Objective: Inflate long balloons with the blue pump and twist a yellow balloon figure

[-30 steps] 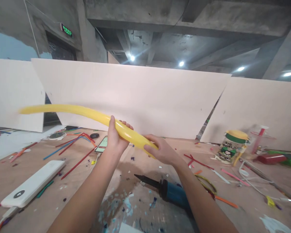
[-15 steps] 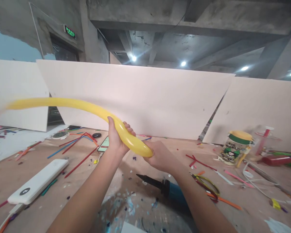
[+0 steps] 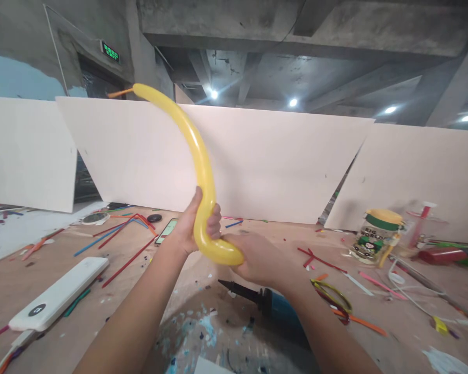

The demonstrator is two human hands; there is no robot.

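A long yellow modelling balloon (image 3: 197, 143) is inflated and bends in an S shape in front of me. Its thin uninflated tip points left, above the top edge of the white board. My left hand (image 3: 195, 223) is wrapped round the lower part, thumb on the near side and fingers behind. The near end is gripped by my right hand (image 3: 257, 259), whose fingertips are mostly hidden. Beneath my right forearm a hand balloon pump (image 3: 271, 304) with a black nozzle and blue body lies on the table, partly covered by the arm.
White boards (image 3: 273, 166) stand along the back. On the left are a white power bank (image 3: 60, 293), a phone (image 3: 167, 231) and loose uninflated balloons (image 3: 130, 259). To the right lie scissors (image 3: 333, 296), a jar with a yellow lid (image 3: 378, 236) and cables (image 3: 417, 296).
The balloon's far part has swung from pointing left to pointing up, and its bend between my hands is sharper. My left hand has moved slightly right; my right hand is a little lower.
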